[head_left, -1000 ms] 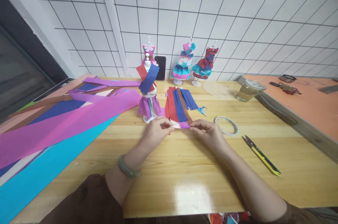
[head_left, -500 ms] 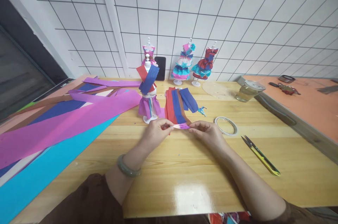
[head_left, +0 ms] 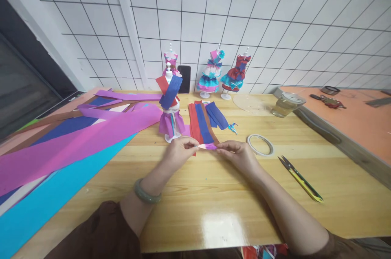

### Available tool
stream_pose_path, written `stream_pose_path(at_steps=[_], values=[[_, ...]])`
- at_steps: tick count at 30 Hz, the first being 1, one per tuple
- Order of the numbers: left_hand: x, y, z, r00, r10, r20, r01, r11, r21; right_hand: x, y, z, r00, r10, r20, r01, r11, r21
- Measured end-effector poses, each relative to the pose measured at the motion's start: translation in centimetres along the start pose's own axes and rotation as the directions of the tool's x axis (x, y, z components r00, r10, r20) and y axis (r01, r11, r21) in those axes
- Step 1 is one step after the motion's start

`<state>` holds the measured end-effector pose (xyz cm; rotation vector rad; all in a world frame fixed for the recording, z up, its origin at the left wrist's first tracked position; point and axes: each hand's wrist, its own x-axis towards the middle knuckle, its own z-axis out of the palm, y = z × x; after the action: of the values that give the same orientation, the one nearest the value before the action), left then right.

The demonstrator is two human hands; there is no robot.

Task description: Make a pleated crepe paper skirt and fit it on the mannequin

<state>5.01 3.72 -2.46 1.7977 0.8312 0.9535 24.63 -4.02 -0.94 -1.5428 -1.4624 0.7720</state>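
Observation:
Between my two hands a small pleated strip of pink and purple crepe paper (head_left: 207,146) is stretched just above the table. My left hand (head_left: 181,152) pinches its left end, and my right hand (head_left: 236,153) pinches the right end. Right behind the strip lie cut crepe paper pieces: a red strip (head_left: 196,122), a blue strip (head_left: 204,122) and a brown strip along its edge. To the left of them stands a small dress form (head_left: 172,104) with red and blue bands crossed over its chest and a purple skirt.
Three dressed forms, one of them red and blue (head_left: 240,73), stand by the tiled wall near a phone (head_left: 184,80). Long crepe paper sheets (head_left: 91,141) cover the left side. A tape roll (head_left: 260,145), yellow thread snips (head_left: 301,179) and a cup (head_left: 287,105) are at right.
Both hands keep their pinch on the pleated paper strip, which stays stretched between them. The whole view has shifted very slightly; nothing else has visibly moved.

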Motion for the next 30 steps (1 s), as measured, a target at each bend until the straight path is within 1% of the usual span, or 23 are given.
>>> stream_pose_path(at_steps=[3,8,10,12,13,16,18,25,28,30], values=[[0.0,-0.4,0.1,0.999,-0.034,0.000,0.034,0.999,-0.022,0.0,-0.1,0.2,0.997,0.074,0.009,-0.075,0.994,0.074],[0.0,-1.1,-0.1,0.988,-0.147,0.040,0.147,0.989,0.018,0.1,-0.5,0.1,0.991,0.123,0.053,-0.130,0.979,0.154],[0.0,-0.9,-0.2,0.985,-0.170,0.032,0.169,0.985,0.025,0.2,-0.6,0.1,0.987,0.145,0.069,-0.156,0.971,0.179],[-0.1,-0.5,-0.4,0.977,-0.206,0.046,0.206,0.979,0.005,0.2,-0.7,0.0,0.983,0.163,0.085,-0.177,0.964,0.199],[-0.1,-0.2,-0.5,0.969,-0.238,0.065,0.240,0.971,-0.020,0.3,-0.6,0.0,0.982,0.168,0.089,-0.184,0.961,0.208],[-0.2,0.7,-0.7,0.923,-0.351,0.156,0.373,0.917,-0.144,0.4,-0.6,-0.2,0.978,0.191,0.083,-0.206,0.948,0.241],[-0.3,1.2,-0.8,0.905,-0.376,0.199,0.415,0.883,-0.221,0.4,-0.6,-0.3,0.976,0.204,0.081,-0.219,0.934,0.282],[-0.2,1.8,-1.0,0.846,-0.483,0.224,0.533,0.772,-0.348,0.6,-0.8,-0.2,0.969,0.219,0.115,-0.247,0.874,0.419],[-0.1,1.8,-1.0,0.833,-0.507,0.223,0.553,0.747,-0.369,0.5,-0.7,0.0,0.974,0.199,0.107,-0.225,0.870,0.439],[-0.1,1.6,-1.1,0.832,-0.501,0.239,0.555,0.742,-0.376,0.5,-0.5,0.1,0.978,0.183,0.104,-0.210,0.870,0.447]])
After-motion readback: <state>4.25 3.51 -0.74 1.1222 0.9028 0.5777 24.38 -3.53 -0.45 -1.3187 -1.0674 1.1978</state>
